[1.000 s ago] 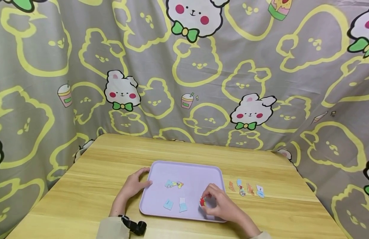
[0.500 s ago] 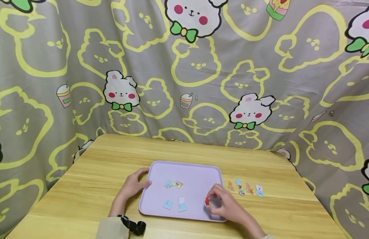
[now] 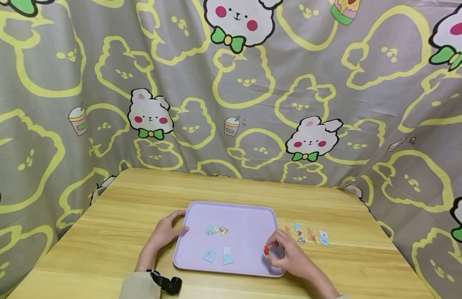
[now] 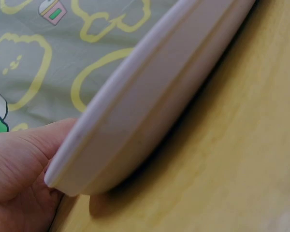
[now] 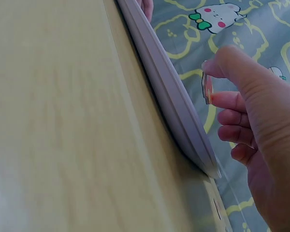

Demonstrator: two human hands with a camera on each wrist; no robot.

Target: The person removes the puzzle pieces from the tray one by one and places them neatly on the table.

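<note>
A lavender tray lies on the wooden table. At its left edge my left hand grips the rim, thumb over the top; in the left wrist view a fingertip shows beneath the tray. My right hand pinches a small red-and-yellow puzzle piece between thumb and index finger, above the tray's right end. In the right wrist view the piece stands on edge, its other fingers curled. Joined puzzle pieces lie left of the tray's middle, with two light-blue pieces nearer the front.
Several loose puzzle pieces, orange and blue, lie in a row on the table right of the tray. A grey patterned curtain hangs around the table's back and sides. A black wrist device sits at the left sleeve.
My right hand has moved right with the puzzle piece, toward the tray's right edge. My left hand keeps its place on the rim. The pieces on the tray have not moved.
</note>
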